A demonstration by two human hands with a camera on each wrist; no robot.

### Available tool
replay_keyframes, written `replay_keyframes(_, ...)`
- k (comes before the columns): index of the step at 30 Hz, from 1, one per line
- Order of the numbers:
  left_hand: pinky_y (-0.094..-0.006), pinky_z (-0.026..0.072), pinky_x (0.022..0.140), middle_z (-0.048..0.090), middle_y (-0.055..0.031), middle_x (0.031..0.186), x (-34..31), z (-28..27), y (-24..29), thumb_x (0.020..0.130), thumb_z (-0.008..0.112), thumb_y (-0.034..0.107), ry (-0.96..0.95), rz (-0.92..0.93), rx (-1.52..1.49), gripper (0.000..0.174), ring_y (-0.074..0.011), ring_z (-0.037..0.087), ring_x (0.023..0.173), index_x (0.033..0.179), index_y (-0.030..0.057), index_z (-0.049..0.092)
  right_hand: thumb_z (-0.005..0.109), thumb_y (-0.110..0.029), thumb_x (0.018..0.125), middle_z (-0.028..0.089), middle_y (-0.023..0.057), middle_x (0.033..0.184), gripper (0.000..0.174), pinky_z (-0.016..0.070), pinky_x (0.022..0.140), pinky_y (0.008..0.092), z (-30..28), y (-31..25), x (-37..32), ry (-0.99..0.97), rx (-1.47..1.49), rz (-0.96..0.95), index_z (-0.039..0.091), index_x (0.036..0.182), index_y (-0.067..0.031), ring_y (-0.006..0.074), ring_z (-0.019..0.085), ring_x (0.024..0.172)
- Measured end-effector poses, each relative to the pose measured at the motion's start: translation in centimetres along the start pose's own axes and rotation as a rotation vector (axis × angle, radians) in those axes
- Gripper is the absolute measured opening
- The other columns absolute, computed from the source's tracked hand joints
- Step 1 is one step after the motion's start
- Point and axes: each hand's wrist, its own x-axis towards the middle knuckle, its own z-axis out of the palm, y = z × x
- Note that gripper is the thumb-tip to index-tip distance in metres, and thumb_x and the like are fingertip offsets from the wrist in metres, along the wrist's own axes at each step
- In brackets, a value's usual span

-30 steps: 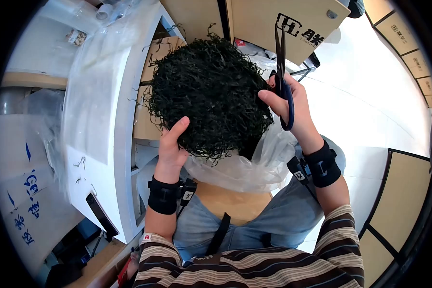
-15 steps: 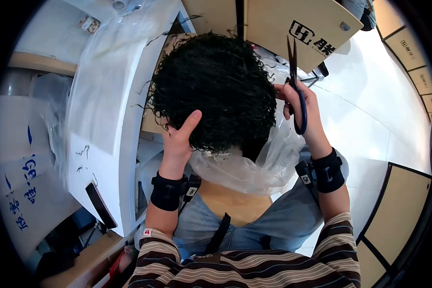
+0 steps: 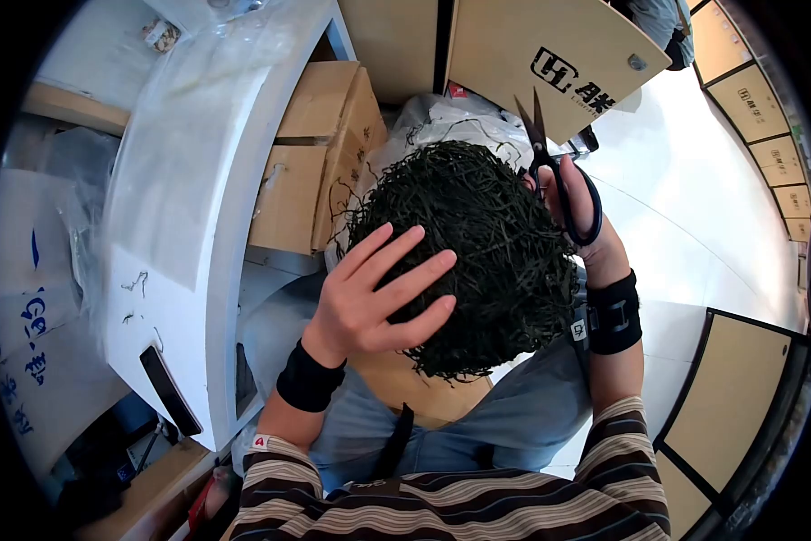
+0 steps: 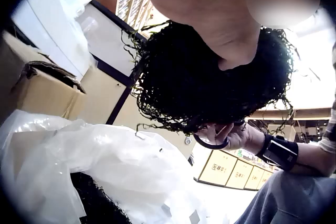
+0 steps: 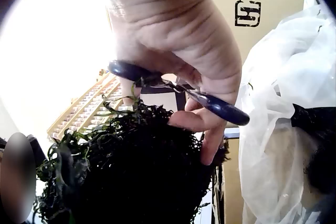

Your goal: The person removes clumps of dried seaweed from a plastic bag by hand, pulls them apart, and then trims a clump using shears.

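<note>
A large round clump of dark green-black, curly strips, like dried seaweed (image 3: 500, 261), is held up over the person's lap. The left hand (image 3: 374, 302) lies across its near left side, fingers spread over the strips. In the left wrist view, the left thumb (image 4: 239, 56) presses against the clump. At the far right side, the right hand (image 3: 587, 207) holds dark-handled scissors (image 3: 539, 140), blades pointing away from the body and slightly parted. The right wrist view shows the scissor handles (image 5: 223, 109) across the palm while right fingertips (image 5: 210, 150) touch the clump's edge.
A clear plastic bag (image 4: 131, 150) with more dark strips inside sits below the clump. Cardboard boxes (image 3: 302, 194) stand beside the white table (image 3: 166, 234) at left, which bears a phone (image 3: 169, 389) and loose strands. A tan cabinet door (image 3: 504, 54) is at the back.
The left hand has gone from gripping the clump's edge, thumb up, to lying over it with fingers spread. The clump has come nearer the body and to the right, uncovering the boxes.
</note>
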Motion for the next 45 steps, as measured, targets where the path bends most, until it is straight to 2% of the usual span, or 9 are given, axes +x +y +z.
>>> replay_keyframes(4, -0.0495, 0.0395, 0.104, 0.063, -0.0014, 0.12, -0.2, 0.0, 0.6, 0.077, 0.069, 0.018, -0.022, -0.002, 0.024, 0.026, -0.0287, 0.061, 0.108, 0.098, 0.0308, 0.062, 0.063, -0.041, 0.088, 0.052, -0.0089, 0.068, 0.033, 0.0265, 0.044, 0.0146, -0.2, -0.3, -0.4, -0.002, -0.037, -0.037, 0.062, 0.093, -0.0078, -0.0023, 0.041, 0.051)
replay_keyframes(7, -0.0517, 0.0295, 0.11, 0.062, -0.001, 0.12, -0.6, 0.3, 0.7, 0.078, 0.069, 0.02, 0.003, 0.004, 0.116, 0.028, -0.0261, 0.06, 0.11, 0.101, 0.0345, 0.062, 0.077, -0.021, 0.076, 0.054, -0.0027, 0.096, 0.038, 0.0408, 0.071, 0.0191, 0.3, -0.4, -0.9, -0.105, 0.053, -0.095, 0.055, 0.104, -0.007, 0.0051, 0.051, 0.084)
replay_keyframes(11, -0.0565, 0.0183, 0.113, 0.06, -0.0044, 0.122, -1.3, 0.2, -0.2, 0.08, 0.069, 0.028, 0.082, -0.061, 0.206, 0.03, -0.0272, 0.054, 0.117, 0.105, 0.0401, 0.06, 0.078, -0.011, 0.072, 0.052, -0.0009, 0.1, 0.041, 0.0418, 0.079, 0.0222, 1.2, -0.6, -1.2, -0.106, 0.028, -0.16, 0.054, 0.105, -0.0074, 0.009, 0.051, 0.091)
replay_keyframes(16, -0.0563, 0.0179, 0.112, 0.046, -0.021, 0.134, -2.0, 1.7, -2.5, 0.086, 0.066, 0.027, 0.365, -0.369, 0.146, 0.056, -0.0376, 0.042, 0.127, 0.136, 0.0139, 0.044, 0.076, -0.001, 0.069, 0.051, -0.0011, 0.1, 0.046, 0.0427, 0.076, 0.0216, 1.8, 0.2, -0.9, -0.005, 0.124, -0.246, 0.053, 0.108, -0.0083, 0.0064, 0.05, 0.086)
replay_keyframes(19, -0.0447, 0.0232, 0.113, 0.036, -0.0156, 0.145, -1.9, 2.8, -2.7, 0.093, 0.056, 0.038, 0.565, -0.584, -0.231, 0.07, -0.0296, 0.036, 0.134, 0.144, 0.0013, 0.026, 0.073, 0.003, 0.068, 0.052, -0.0006, 0.102, 0.046, 0.0447, 0.076, 0.0229, 1.9, 0.6, -0.7, 0.039, 0.176, -0.295, 0.053, 0.108, -0.0082, 0.0071, 0.052, 0.087)
replay_keyframes(24, -0.0394, 0.0357, 0.106, 0.04, -0.0138, 0.143, -4.0, 1.1, -4.0, 0.097, 0.05, 0.029, 0.289, -1.406, -1.5, 0.059, -0.026, 0.043, 0.129, 0.144, 0.0032, 0.027, 0.067, 0.0, 0.068, 0.051, 0.0003, 0.11, 0.047, 0.0419, 0.088, 0.0252, 2.0, 0.8, -0.5, 0.039, 0.245, -0.27, 0.05, 0.111, -0.0097, 0.0117, 0.052, 0.102)
replay_keyframes(27, -0.0372, 0.0391, 0.103, 0.044, -0.0089, 0.139, -2.3, 0.0, -3.7, 0.098, 0.047, 0.033, 0.411, -1.293, -2.053, 0.056, -0.0261, 0.046, 0.125, 0.143, 0.0041, 0.029, 0.068, -0.001, 0.069, 0.05, 0.0008, 0.111, 0.044, 0.0409, 0.091, 0.0266, 2.3, 0.6, -0.6, 0.067, 0.188, -0.32, 0.049, 0.107, -0.0099, 0.0138, 0.051, 0.105)
replay_keyframes(34, -0.0335, 0.0364, 0.103, 0.048, -0.0098, 0.131, -2.2, 1.3, -2.4, 0.077, 0.076, 0.009, 0.276, -1.151, -1.317, 0.074, -0.0191, 0.047, 0.12, 0.138, 0.0015, 0.034, 0.079, 0.0, 0.07, 0.052, 0.0071, 0.117, 0.051, 0.0405, 0.096, 0.0302, 2.5, 1.8, -0.1, 0.044, 0.069, -0.473, 0.045, 0.107, -0.0087, 0.0158, 0.05, 0.111)
replay_keyframes(45, -0.0334, 0.0389, 0.102, 0.048, -0.01, 0.13, -1.9, 1.3, -2.4, 0.074, 0.076, 0.001, 0.216, -1.085, -1.014, 0.076, -0.0191, 0.048, 0.119, 0.137, 0.0012, 0.034, 0.075, 0.002, 0.074, 0.049, 0.0103, 0.122, 0.044, 0.043, 0.096, 0.0321, 3.3, 2.3, 0.2, 0.055, 0.026, -0.476, 0.045, 0.106, -0.0065, 0.0183, 0.051, 0.113)
